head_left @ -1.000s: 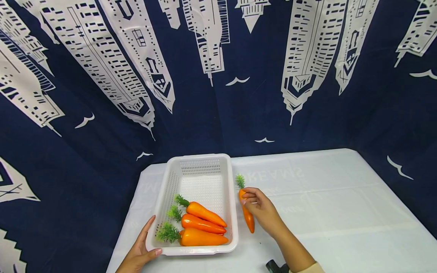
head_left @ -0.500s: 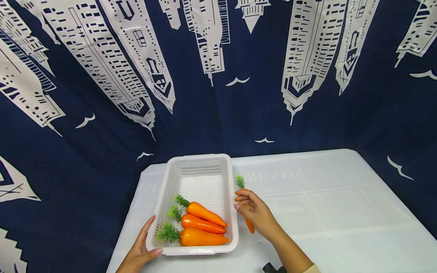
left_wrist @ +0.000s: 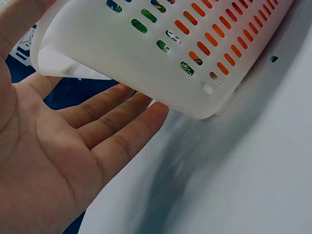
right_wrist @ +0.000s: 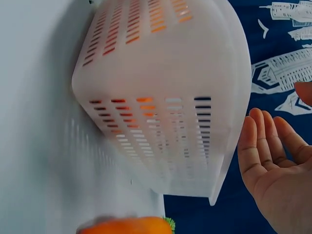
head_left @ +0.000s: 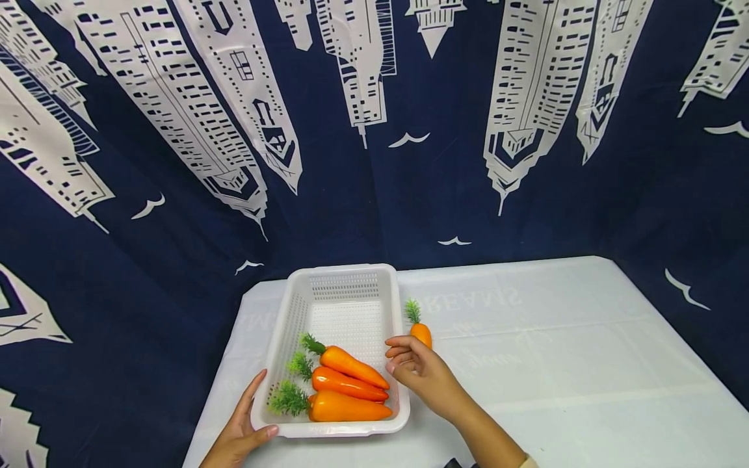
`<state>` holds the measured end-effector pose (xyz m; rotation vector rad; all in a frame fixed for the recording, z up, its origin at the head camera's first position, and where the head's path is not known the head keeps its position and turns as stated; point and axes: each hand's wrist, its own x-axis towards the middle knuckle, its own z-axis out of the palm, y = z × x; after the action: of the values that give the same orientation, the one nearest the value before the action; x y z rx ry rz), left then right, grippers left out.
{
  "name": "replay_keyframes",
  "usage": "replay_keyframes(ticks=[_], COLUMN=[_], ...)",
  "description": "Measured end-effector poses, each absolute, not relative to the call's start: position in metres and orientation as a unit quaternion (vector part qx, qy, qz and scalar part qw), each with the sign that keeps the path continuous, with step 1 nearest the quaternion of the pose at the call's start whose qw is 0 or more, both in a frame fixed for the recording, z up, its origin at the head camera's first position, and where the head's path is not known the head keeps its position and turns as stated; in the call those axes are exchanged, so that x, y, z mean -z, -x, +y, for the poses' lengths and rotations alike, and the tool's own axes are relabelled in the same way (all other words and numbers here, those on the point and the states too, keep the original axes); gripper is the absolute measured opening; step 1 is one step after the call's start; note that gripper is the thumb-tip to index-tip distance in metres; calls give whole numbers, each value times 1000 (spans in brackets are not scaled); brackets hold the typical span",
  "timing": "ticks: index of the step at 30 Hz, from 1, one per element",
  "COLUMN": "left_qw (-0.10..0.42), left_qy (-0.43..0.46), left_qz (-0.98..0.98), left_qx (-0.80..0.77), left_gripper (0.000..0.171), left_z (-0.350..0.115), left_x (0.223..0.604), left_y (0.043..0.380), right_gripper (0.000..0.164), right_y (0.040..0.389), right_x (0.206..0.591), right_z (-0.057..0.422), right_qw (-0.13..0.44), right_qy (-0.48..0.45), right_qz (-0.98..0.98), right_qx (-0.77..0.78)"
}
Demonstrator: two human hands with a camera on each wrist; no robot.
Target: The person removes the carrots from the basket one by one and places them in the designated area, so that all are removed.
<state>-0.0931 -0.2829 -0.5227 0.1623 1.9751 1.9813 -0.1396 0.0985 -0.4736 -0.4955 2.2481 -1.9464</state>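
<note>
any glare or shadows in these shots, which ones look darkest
Head view: brightest, small shiny highlights on the three carrots; left wrist view: dimmer, broad soft shadow across the white table; right wrist view: also dimmer, soft shadow beside the basket.

On the white cloth-covered table (head_left: 562, 364), in front of the navy-and-white printed fabric backdrop (head_left: 433, 195), the white rectangular perforated plastic basket (head_left: 342, 322), with three glossy orange tapered carrots (head_left: 350, 384) with leafy green tops side by side in its near half, tops toward its left wall. Just outside the basket's right wall, on the table, one more tapered orange carrot (head_left: 422, 334) with a leafy green top. At the basket's near left corner, touching it, the bare left hand (head_left: 235, 434); over its right rim, the bare right hand (head_left: 426, 374).
</note>
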Motion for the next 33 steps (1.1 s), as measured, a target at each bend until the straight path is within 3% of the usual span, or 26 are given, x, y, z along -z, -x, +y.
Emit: replay_keyframes(ticks=[12, 33], left_qw=[158, 151], left_qy=[-58, -58], left_qz=[687, 688], left_qx=[-707, -707], left_gripper=[102, 102], left_z=[-280, -279], left_x=[522, 523], left_y=[92, 93], right_gripper=[38, 43], right_y=[130, 122], right_x=[467, 472], right_z=[77, 55], right_qw=[103, 98], right_qy=[219, 291], right_qz=[754, 764], right_qx=[611, 567])
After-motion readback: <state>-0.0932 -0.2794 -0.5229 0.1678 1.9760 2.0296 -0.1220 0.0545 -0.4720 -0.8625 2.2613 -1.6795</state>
